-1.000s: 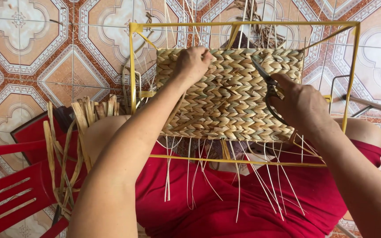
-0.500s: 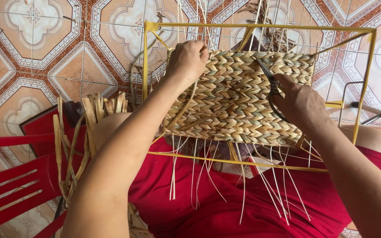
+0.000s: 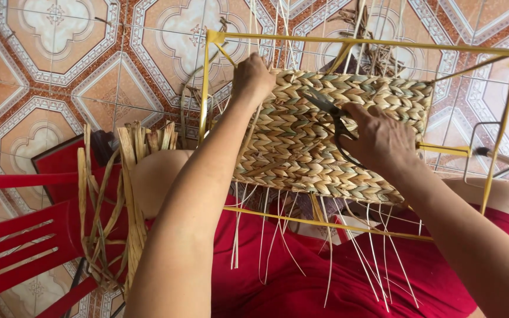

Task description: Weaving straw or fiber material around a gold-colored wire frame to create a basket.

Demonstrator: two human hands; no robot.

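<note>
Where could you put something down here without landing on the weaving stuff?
The tiled floor at upper left is bare, bordered by the yellow frame and the red chair. It is crowded at the woven panel, where the left hand and the right hand with scissors work, and beside the loose strips.

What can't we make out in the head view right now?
- Scissors: the handles sit inside the right hand, so that grip cannot be seen.
- Left hand: fingertips curl over the woven panel edge; what they pinch is hidden.
- Yellow wire frame: its far side runs behind the panel and loose strands.
- Bundle of dried strips: lower end hidden behind the left arm.
- Red chair: cut off by the left edge.
</note>
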